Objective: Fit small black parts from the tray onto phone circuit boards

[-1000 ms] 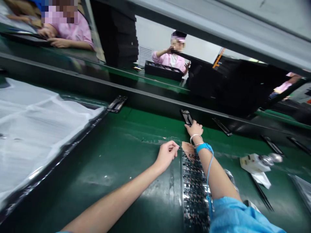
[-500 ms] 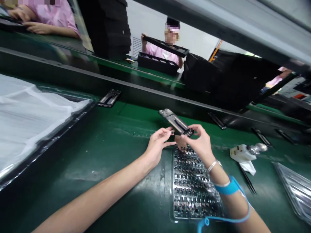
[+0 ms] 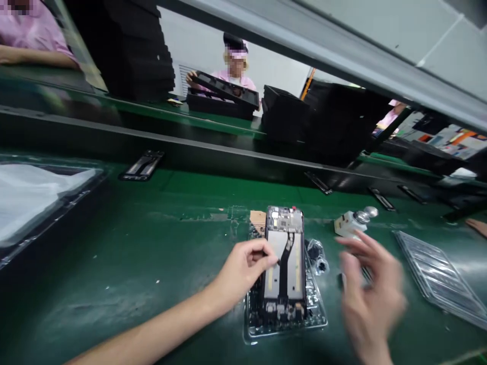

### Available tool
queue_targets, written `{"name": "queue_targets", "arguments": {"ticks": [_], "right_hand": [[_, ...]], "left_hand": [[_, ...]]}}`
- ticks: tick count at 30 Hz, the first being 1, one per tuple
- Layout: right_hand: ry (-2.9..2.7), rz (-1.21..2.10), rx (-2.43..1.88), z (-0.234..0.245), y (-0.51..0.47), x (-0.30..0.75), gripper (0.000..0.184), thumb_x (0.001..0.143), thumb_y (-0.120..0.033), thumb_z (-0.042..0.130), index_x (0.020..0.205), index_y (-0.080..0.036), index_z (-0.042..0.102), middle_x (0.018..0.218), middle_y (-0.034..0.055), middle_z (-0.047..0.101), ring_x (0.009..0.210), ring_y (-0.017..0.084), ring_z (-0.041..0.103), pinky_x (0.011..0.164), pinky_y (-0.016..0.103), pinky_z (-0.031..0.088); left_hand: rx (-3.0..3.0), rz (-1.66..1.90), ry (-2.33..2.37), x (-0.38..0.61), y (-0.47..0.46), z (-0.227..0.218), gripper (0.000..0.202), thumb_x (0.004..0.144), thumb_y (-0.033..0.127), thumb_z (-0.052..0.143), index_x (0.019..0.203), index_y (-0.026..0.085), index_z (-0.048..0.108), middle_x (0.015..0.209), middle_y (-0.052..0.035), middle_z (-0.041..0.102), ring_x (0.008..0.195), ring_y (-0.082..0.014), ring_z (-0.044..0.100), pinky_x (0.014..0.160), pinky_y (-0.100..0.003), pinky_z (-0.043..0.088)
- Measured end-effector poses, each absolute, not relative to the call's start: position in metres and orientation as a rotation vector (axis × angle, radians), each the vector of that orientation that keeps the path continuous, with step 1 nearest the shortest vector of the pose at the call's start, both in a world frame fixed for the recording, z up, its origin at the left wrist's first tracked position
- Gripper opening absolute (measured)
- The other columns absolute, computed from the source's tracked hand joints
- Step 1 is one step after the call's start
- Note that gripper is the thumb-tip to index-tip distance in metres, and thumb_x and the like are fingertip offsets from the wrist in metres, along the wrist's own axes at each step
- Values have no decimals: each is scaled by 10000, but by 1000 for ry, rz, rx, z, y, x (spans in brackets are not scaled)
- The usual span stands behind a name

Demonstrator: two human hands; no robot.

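Observation:
A smartphone body without its back cover point(image 3: 275, 284) lies upright in view on a clear plastic tray of small parts point(image 3: 249, 332). Its circuit board, pale middle area and black flex cable are exposed. My left hand point(image 3: 249, 266) pinches a small black part, too small to identify, over the phone's left side. To the right, my blurred right hand point(image 3: 375, 299) is raised over the bench with thumb and fingers apart. Behind its fingers is a dark, thin piece, perhaps tweezers point(image 3: 367, 275), partly hidden. A clear-wrapped dark item point(image 3: 317, 256) lies beside the phone.
A white bottle with a metal top point(image 3: 348, 223) stands beyond my right hand. Clear trays point(image 3: 441, 274) lie at right, a white-covered tray point(image 3: 41, 197) at left. Another phone body point(image 3: 142, 166) rests near the ledge. Across it, a person in pink point(image 3: 236, 76) handles a black tray point(image 3: 228, 91).
The phone body has gone from my hands down onto the parts tray. My right hand has let go and moved right; my left hand stays by the phone. The view has shifted.

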State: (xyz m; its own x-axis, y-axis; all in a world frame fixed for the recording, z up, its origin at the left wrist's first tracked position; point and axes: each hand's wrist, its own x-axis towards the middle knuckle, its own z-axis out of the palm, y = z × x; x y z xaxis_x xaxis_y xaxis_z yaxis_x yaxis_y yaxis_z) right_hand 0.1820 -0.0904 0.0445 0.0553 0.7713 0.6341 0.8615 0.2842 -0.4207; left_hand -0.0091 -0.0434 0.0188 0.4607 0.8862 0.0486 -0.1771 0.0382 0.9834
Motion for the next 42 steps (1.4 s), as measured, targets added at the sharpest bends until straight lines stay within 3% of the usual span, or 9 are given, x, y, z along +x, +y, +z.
{"name": "queue_targets", "arguments": {"ticks": [4,7,10,15,19,26,29,35,42], "right_hand": [[-1360,706,-1489,32,-78,166,337,884,-353,424,1169,-222,548,903,49,663,760,186,607,637,278,489],[-1097,1006,-1339,27,-81,155,290,841,-363,502,1061,-215,620,951,33,673,836,206,607,713,280,475],[-980,1097,-1285,26,-92,147,265,789,-376,570,981,-216,658,928,22,688,835,210,613,710,269,475],[-901,1259,-1283,25,-103,140,237,754,-386,612,910,-222,684,862,22,700,779,206,623,651,259,481],[-926,1304,-1282,26,-105,138,211,761,-382,609,883,-230,689,848,14,697,795,199,617,673,251,475],[-1098,1347,-1175,23,-105,135,216,825,-321,540,992,-248,657,910,5,678,834,179,602,756,249,457],[-1162,1307,-1179,22,-105,136,211,836,-305,529,993,-251,659,904,-3,675,819,164,597,767,234,449],[-1145,1320,-1201,21,-102,136,221,830,-322,537,1002,-253,656,930,-1,667,889,176,577,770,234,443],[-1049,1417,-1181,22,-99,139,197,815,-317,556,955,-225,659,755,-11,652,709,149,577,687,234,441]], "left_hand": [[1329,813,676,-3,-60,19,150,766,196,567,631,135,546,655,6,509,641,-119,483,604,-219,377],[1392,942,742,-8,-55,21,138,788,217,562,667,152,583,901,-48,552,888,-179,517,711,-255,413],[1471,1246,851,-19,-42,25,127,827,202,521,715,176,576,1067,-58,504,1050,-201,466,820,-309,402],[1675,1466,892,-29,-34,31,99,804,112,544,742,180,581,1000,-53,525,992,-195,505,860,-365,399],[1872,1548,807,-28,-42,31,130,754,41,583,761,167,614,983,-59,552,922,-180,540,778,-331,458],[2405,1699,663,-27,-42,25,138,722,18,599,801,130,616,932,-97,621,914,-204,585,732,-342,509],[2722,1680,531,-31,-39,23,118,778,51,529,810,109,626,903,-111,655,943,-212,593,744,-346,508],[2972,1469,332,-37,-37,27,266,832,68,365,778,77,626,928,-147,666,991,-245,583,774,-366,500],[3069,1315,376,-38,-35,30,237,814,62,384,852,70,618,946,-154,653,953,-263,586,756,-375,488]]}}
